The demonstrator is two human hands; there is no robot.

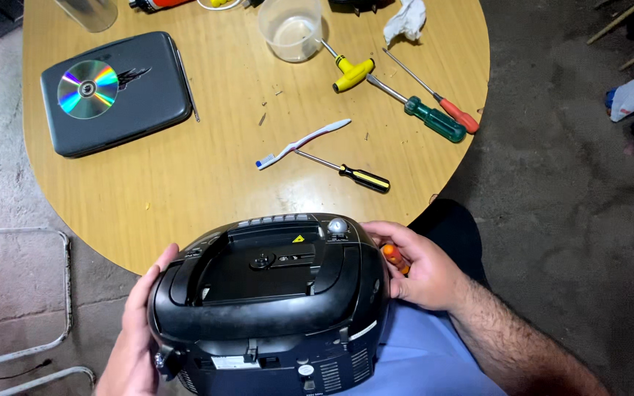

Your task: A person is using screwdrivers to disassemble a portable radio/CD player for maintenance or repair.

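Both hands, left hand (137, 330) and right hand (423, 271), grip the black plastic portable stereo (269, 308) on the lap by the round wooden tabletop (207, 176), right also pinching an orange-handled screwdriver (395, 259), so it might slip and scratch it.

A rounded wooden table (185, 183), its yellow-brown top scuffed and glossy under bright light, stands on a rough grey concrete floor (566, 147). A white metal tube frame (64, 293) sits at near left.
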